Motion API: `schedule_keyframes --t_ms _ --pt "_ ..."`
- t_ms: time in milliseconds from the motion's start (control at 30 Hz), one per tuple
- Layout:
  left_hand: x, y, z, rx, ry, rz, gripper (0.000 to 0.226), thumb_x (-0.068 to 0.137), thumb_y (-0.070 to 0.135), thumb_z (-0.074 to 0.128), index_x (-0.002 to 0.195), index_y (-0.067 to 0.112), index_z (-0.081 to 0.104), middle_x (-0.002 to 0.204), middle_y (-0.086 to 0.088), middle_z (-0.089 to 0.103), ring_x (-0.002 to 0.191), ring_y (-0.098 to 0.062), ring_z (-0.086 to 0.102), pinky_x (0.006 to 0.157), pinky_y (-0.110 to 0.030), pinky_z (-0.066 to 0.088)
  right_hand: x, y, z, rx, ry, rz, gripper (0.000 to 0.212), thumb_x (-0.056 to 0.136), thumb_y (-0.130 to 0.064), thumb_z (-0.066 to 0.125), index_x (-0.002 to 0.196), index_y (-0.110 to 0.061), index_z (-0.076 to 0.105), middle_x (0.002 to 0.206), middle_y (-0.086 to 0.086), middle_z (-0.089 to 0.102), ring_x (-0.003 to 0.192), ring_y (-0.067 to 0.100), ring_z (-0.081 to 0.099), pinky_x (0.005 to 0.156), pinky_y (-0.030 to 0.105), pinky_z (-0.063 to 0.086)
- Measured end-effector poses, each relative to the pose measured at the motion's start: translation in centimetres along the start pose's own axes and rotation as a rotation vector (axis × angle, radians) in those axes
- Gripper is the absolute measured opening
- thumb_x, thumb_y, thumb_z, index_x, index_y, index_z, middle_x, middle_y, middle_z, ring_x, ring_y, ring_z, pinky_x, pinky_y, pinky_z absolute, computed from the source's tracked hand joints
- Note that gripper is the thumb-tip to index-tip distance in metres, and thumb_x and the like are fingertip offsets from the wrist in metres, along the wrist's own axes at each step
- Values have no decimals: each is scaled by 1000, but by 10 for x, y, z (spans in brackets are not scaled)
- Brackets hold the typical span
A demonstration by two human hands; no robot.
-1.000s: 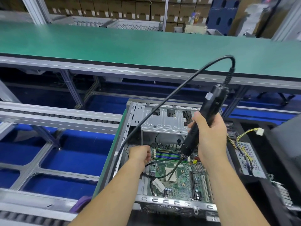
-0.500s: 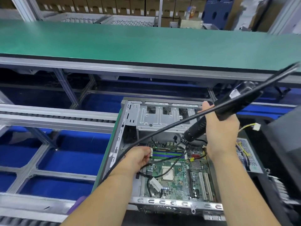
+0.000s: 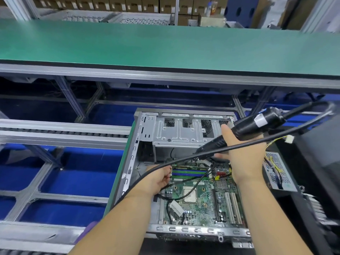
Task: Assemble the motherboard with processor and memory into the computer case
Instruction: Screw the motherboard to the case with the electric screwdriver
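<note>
You're at an assembly line: a long green work mat runs across the far side, grey roller rails sit to your left over blue flooring, and stacked cartons fill the back wall. From the head camera, the only view, the open computer case lies on its side straight ahead, and the motherboard is already down inside it, flat on the case floor. On the board you can see the processor in its socket near the middle and the memory sticks in the blue and green slots toward the drive cage. Your right hand is wrapped around the barrel of the electric screwdriver, which is tilted with its tip over the far edge of the board; its black cable sweeps across the case. Your left hand rests at the board's left edge with fingers curled; whether they pinch anything there I cannot tell. Treat the board as light, stiff and fragile: I'd hold it only by its bare edges, clear of socket and slots. The case is rigid sheet metal, likely with sharp lips. A loose white connector and thin wires lie over the board, so they could snag.
</note>
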State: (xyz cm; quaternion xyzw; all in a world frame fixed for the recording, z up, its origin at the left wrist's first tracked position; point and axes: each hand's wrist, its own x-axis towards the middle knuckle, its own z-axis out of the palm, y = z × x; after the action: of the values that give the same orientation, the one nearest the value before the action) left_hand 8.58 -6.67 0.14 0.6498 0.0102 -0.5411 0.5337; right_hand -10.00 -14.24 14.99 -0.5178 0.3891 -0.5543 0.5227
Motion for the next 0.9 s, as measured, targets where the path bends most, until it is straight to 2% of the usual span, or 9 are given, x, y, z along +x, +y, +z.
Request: schedule_keyframes --t_ms 33,133,267,433,733,900 --pt "0 0 1 -6 -4 -1 13 96 -4 57 101 1 68 76 -8 62 63 -13 53 55 -21 51 1 1 0 -9 -7 8 22 78 -25 82 72 -43 70 74 -12 72 70 12 74 50 45 60" --pt "-1 0 2 -26 -12 2 12 97 -4 55 101 1 65 76 -9 60 62 -14 52 53 -21 49 2 1 3 9 -9 26 16 72 -33 83 70 -40 69 72 -9 71 69 18 75 48 43 59" --pt "-2 1 4 -55 -31 -26 13 97 -2 54 92 6 62 77 -8 59 64 -13 50 58 -22 48 3 1 6 8 -19 19 26 79 -23 83 69 -43 69 70 -10 70 67 15 73 48 41 59" --pt "-1 0 3 -87 -17 -21 13 95 -5 56 90 4 63 78 -9 62 63 -13 52 55 -22 50 4 1 7 25 -16 12 40 84 -15 82 66 -48 68 70 -16 70 68 9 73 50 47 60" --pt "-1 1 1 -105 -8 -47 16 96 -7 53 89 2 64 74 -9 61 61 -13 51 51 -20 50 3 3 6 35 -10 36 36 84 -17 82 68 -46 69 72 -14 71 71 13 75 49 43 60" --pt "-5 2 2 -127 -14 -49 18 96 -8 51 87 2 63 74 -10 61 60 -14 52 48 -20 50 3 4 4 28 -5 49 32 83 -19 83 68 -43 69 73 -12 71 74 16 75 51 46 60"
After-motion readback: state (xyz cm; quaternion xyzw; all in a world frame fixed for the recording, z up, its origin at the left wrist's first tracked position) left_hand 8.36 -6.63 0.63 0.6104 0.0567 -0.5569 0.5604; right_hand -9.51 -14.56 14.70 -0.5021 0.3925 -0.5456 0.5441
